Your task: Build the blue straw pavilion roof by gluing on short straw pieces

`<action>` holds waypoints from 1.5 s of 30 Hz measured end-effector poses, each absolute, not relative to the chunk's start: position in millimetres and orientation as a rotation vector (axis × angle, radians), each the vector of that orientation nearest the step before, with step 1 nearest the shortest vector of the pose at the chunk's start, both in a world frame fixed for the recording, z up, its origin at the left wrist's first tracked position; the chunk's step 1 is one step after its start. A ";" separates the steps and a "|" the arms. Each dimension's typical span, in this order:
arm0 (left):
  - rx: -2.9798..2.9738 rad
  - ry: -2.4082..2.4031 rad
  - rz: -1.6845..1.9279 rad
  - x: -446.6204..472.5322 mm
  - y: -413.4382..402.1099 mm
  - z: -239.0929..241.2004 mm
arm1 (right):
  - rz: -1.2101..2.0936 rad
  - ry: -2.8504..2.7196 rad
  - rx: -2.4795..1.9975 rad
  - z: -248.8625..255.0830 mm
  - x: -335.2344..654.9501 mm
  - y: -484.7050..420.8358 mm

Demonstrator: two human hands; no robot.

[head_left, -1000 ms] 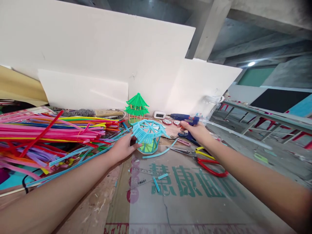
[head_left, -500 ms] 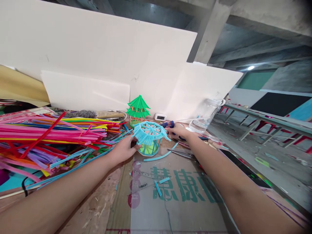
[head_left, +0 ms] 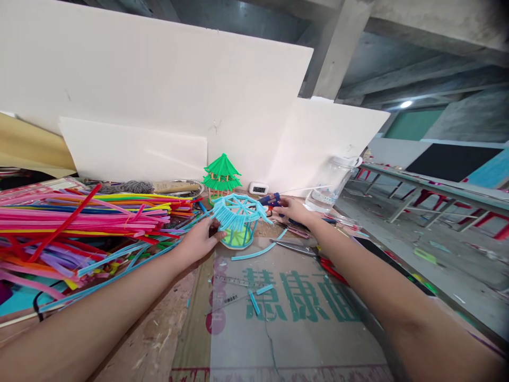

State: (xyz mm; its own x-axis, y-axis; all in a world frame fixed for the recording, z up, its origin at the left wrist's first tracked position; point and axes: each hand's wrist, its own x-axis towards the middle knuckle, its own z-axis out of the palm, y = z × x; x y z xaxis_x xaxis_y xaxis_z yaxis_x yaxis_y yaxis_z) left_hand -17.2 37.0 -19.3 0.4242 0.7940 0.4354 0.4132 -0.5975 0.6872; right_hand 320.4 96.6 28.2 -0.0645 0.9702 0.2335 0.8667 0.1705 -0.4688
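Observation:
My left hand (head_left: 200,237) is closed at the left edge of a small model pavilion (head_left: 240,215), thumb by its base and fingers partly hidden behind it. The pavilion has a light-blue pipe-cleaner roof, partly covered with strips, thin posts and a green floor. Just right of it, my right hand (head_left: 295,211) is closed at a dark-blue glue gun (head_left: 271,200), whose orange trigger shows by the fingertips. A curved light-blue pipe cleaner (head_left: 258,252) and scissors (head_left: 296,248) with red handles lie in front. Two short blue pieces (head_left: 254,302) rest nearer me, by a clear ruler (head_left: 230,281).
A big pile of coloured pipe cleaners (head_left: 83,217) covers the left side. Behind the pavilion stand a green tiered model (head_left: 222,174) and a small white clock (head_left: 259,188). A clear water jug (head_left: 328,183) is at back right. White boards (head_left: 159,79) close off the back.
The view has shifted slightly, moving everything a little to the left. My right hand has eased slightly right against the glue gun, showing its orange trigger. My left hand stays at the pavilion.

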 end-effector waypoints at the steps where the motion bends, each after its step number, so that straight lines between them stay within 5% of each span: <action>1: 2.189 1.046 1.055 -17.4 37.3 -19.1 | 0.234 -1.964 -1.745 29.3 321.5 90.5; 10: 2.163 1.094 1.075 -17.5 41.8 -22.8 | -0.062 -2.085 -1.668 54.3 305.1 13.3; 19: 2.213 1.113 1.096 -18.5 41.1 -23.3 | 0.640 -2.749 -1.219 66.1 237.8 -69.3; 26: 2.218 1.076 1.100 -18.6 43.4 -25.9 | 0.421 -2.879 -1.056 65.5 228.2 -89.8; 38: 2.231 1.057 1.091 -16.6 37.1 -22.4 | 0.953 -1.653 -0.902 39.8 201.6 -57.5; 45: 2.222 1.012 1.103 -15.5 36.9 -21.6 | 1.024 -1.432 -0.898 24.4 197.2 -52.8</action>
State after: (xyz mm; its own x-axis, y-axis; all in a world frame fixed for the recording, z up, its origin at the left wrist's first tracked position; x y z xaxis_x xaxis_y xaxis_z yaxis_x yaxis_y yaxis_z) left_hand -15.5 36.9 -21.6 0.4081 0.7775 0.4785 0.4100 -0.6244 0.6648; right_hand 197.2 -52.8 24.4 -0.1070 0.9353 0.3373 -0.0168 0.3375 -0.9412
